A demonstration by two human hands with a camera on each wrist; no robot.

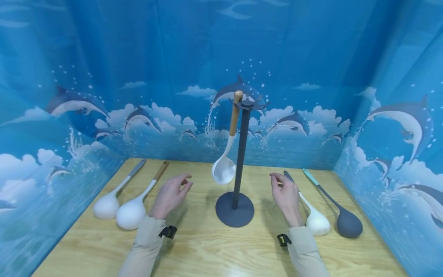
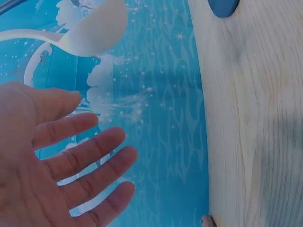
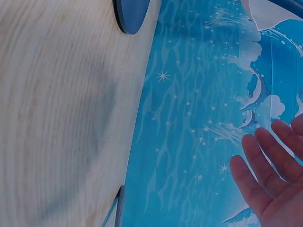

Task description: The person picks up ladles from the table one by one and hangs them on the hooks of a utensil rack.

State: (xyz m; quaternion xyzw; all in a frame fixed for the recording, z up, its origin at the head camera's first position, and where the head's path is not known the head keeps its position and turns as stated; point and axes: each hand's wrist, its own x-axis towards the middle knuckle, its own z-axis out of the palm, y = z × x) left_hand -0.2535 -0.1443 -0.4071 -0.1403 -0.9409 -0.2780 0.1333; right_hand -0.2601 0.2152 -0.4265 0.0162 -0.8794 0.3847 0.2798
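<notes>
A white ladle with a wooden handle point(image 1: 234, 119) hangs from the hooked top of a dark stand point(image 1: 242, 154). Left of the stand, my left hand point(image 1: 172, 195) hovers over the table, fingers loosely bent and holding nothing. Its palm point(image 2: 28, 175) faces the camera in the left wrist view, below the hanging ladle's bowl point(image 2: 97, 29). On the stand's other side is my right hand point(image 1: 285, 194), also holding nothing, its fingers point(image 3: 272, 161) loosely spread in the right wrist view. It partly covers a cream ladle with a dark handle point(image 1: 317, 222).
At the left lie a white ladle with a grey handle point(image 1: 106, 206) and another with a wooden handle point(image 1: 131, 213). A dark ladle with a turquoise handle point(image 1: 348, 223) lies far right. Blue dolphin-print curtains point(image 1: 194, 46) enclose the wooden table point(image 1: 214, 250) at the back and sides.
</notes>
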